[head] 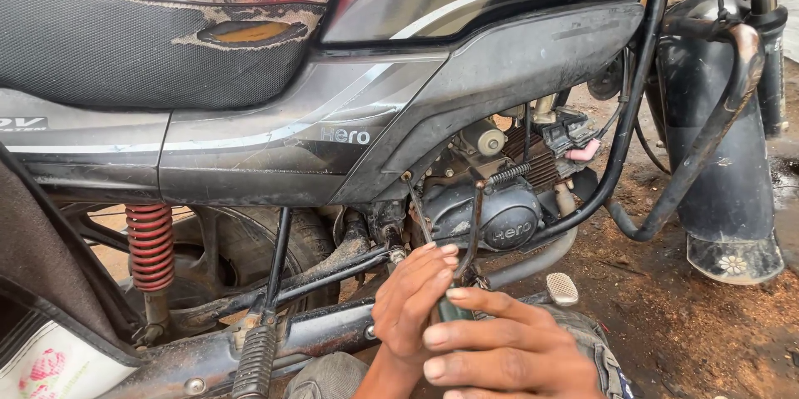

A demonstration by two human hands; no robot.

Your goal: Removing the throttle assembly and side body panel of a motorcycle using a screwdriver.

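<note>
Two bare hands work low beside a black motorcycle [433, 108]; the left hand [409, 303] curls its fingers around a dark green tool handle [454, 309] just under the engine cover [491, 216]; the right hand [508, 349] lies over the handle, fingers pressed together; a red spring [151, 247] sits well apart.

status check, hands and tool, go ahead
Left hand and right hand both gripping a dark tool handle. Working low beside the engine case. Kick lever close in front.
</note>
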